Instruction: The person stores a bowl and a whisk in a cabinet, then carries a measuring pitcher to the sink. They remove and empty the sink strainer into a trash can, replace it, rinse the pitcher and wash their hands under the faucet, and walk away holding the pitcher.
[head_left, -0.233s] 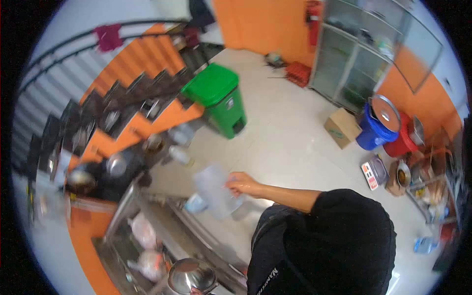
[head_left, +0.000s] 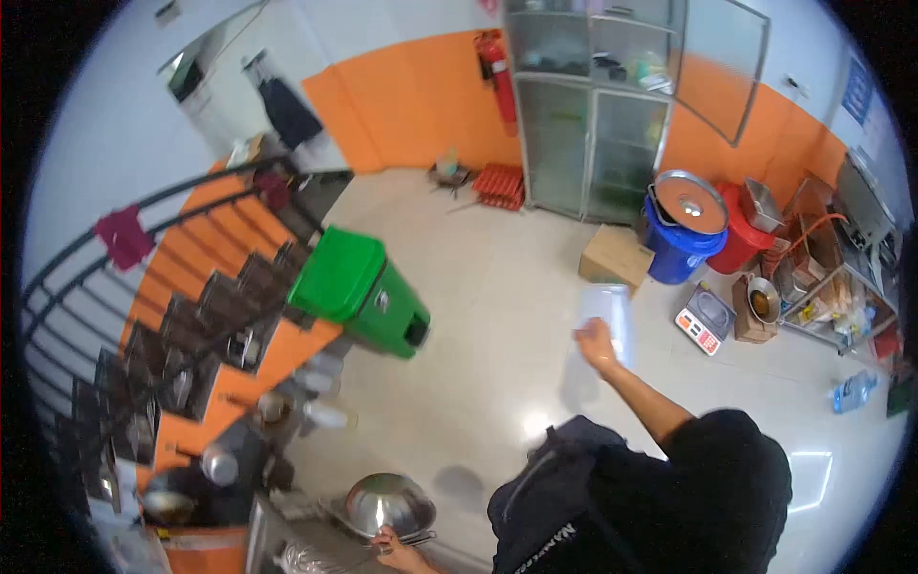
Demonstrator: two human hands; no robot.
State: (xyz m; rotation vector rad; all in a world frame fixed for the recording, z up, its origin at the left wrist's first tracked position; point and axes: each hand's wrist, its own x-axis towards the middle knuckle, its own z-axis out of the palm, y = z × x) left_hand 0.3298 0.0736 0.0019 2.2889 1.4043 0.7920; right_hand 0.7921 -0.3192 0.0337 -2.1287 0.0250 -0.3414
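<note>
My right hand [head_left: 595, 342], at the end of a bare forearm, is closed on a pale translucent plastic container [head_left: 615, 316] held out above the floor. At the lower left my left hand [head_left: 397, 552] grips the near edge of a shiny metal bowl [head_left: 390, 505], whose open side faces up. A whisk-like bundle of metal wires [head_left: 308, 558] lies just left of that hand, beside the steel sink's edge [head_left: 263, 536].
Left of centre stands a green bin [head_left: 373, 292] by the stairs [head_left: 239, 330]. A cardboard box [head_left: 615, 256], a blue bucket [head_left: 677, 251], a red bucket [head_left: 738, 239] and a scale [head_left: 706, 320] are at the right. Behind is a glass-door cabinet [head_left: 588, 143].
The view has turned. My right hand has carried the translucent container from beside the sink rightward over the floor. The metal bowl and my left hand show more fully, and the sink is mostly out of view.
</note>
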